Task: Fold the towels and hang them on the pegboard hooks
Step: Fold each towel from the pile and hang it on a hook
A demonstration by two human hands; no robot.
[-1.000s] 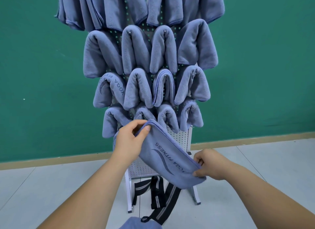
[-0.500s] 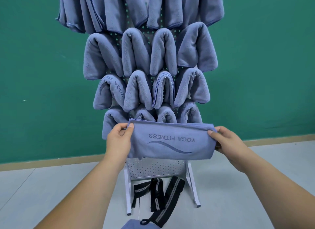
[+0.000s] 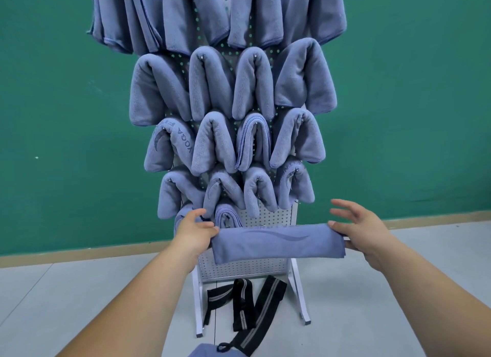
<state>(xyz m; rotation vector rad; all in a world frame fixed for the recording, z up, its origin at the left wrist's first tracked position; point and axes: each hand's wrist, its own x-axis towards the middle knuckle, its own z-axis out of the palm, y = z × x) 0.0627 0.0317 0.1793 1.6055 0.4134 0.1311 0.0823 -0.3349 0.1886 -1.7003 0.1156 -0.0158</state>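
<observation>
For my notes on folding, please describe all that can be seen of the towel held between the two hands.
The folded towel is grey-blue, soft-looking cloth, folded into a long flat strip that lies level. A darker wave mark crosses its face; layered edges show at its right end. The left hand holds its left end, the right hand pinches its right end. It is held in the air before the white pegboard.
</observation>
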